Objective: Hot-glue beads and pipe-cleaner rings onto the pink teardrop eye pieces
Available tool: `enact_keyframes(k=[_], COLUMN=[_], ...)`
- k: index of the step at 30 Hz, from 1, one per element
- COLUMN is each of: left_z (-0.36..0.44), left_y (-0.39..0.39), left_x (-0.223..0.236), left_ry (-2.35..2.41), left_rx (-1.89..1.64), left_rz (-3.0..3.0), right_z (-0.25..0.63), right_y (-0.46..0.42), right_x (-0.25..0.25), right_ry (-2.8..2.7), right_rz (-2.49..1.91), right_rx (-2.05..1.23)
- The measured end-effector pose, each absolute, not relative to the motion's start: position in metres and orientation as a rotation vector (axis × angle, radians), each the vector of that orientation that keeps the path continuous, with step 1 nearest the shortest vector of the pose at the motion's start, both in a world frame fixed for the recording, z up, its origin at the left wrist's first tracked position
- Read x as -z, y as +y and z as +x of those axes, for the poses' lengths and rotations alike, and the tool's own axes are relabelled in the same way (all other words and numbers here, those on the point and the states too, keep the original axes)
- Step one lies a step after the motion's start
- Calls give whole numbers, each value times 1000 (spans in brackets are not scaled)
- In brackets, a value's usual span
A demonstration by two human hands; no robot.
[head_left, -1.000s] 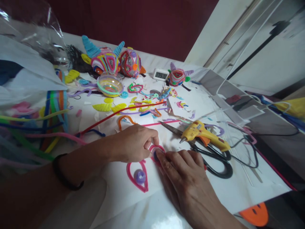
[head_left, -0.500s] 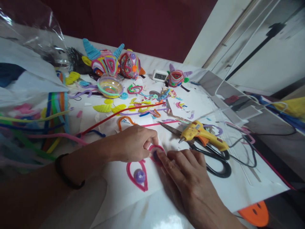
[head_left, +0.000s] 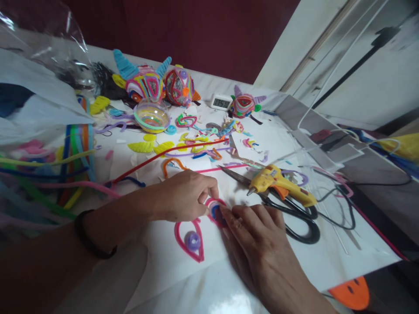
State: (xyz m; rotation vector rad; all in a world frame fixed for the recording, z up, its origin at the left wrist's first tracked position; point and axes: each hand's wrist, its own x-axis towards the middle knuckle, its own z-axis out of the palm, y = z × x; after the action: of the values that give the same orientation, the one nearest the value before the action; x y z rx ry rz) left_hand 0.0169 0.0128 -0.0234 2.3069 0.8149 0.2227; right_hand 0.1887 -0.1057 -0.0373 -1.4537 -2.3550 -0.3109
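Note:
A pink pipe cleaner loop point(head_left: 210, 202) with blue and purple coils inside lies on white paper point(head_left: 160, 266) between my hands. My left hand point(head_left: 185, 196) has its thumb and bent index finger closed at the loop's left edge. From the right, the index fingertip of my right hand point(head_left: 258, 233) presses on the loop's inner coils; its other fingers are curled and the thumb is mostly hidden. Just below my left hand is a second pink pipe cleaner loop point(head_left: 179, 244), teardrop-shaped, with a purple coil point(head_left: 193, 241) in it.
A yellow glue gun point(head_left: 278, 183) lies over black-handled scissors point(head_left: 307, 233) right of my hands. Behind are pipe cleaner scraps, a clear half-sphere point(head_left: 152, 117), a small digital clock point(head_left: 221, 102) and decorated balls point(head_left: 145, 87). Loose pipe cleaners point(head_left: 78, 144) spread at left.
My right index fingertip has shifted slightly right, uncovering more of the blue coil inside the loop. My left hand keeps its place at the loop.

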Motion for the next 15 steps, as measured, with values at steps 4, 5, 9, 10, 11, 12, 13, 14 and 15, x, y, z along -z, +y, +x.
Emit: enact_keyframes(k=[4, 5, 9, 10, 11, 12, 13, 14, 15], left_z=[16, 16, 16, 16, 15, 15, 15, 15, 15], left_y=[13, 13, 12, 12, 12, 12, 12, 12, 12], left_x=[23, 22, 20, 20, 20, 21, 21, 21, 22], left_ry=[808, 805, 800, 798, 796, 790, 786, 783, 782], left_rx=[-224, -221, -211, -213, -216, -221, -225, -228, -227], left_rz=[2299, 2297, 2295, 2295, 2296, 2296, 2295, 2293, 2292], right_z=[188, 187, 187, 187, 188, 188, 189, 190, 191], right_y=[-104, -104, -104, -104, -105, -106, -107, -108, -109], right_x=[38, 38, 37, 37, 37, 37, 37, 38, 38], right_ry=[-2343, -2346, -2362, -2364, -2366, -2365, -2366, -2365, -2365], right_rz=[-1459, -1460, -1465, -1469, -1471, -1471, -1470, -1463, -1451], right_rx=[318, 311, 286, 285, 286, 289, 288, 286, 284])
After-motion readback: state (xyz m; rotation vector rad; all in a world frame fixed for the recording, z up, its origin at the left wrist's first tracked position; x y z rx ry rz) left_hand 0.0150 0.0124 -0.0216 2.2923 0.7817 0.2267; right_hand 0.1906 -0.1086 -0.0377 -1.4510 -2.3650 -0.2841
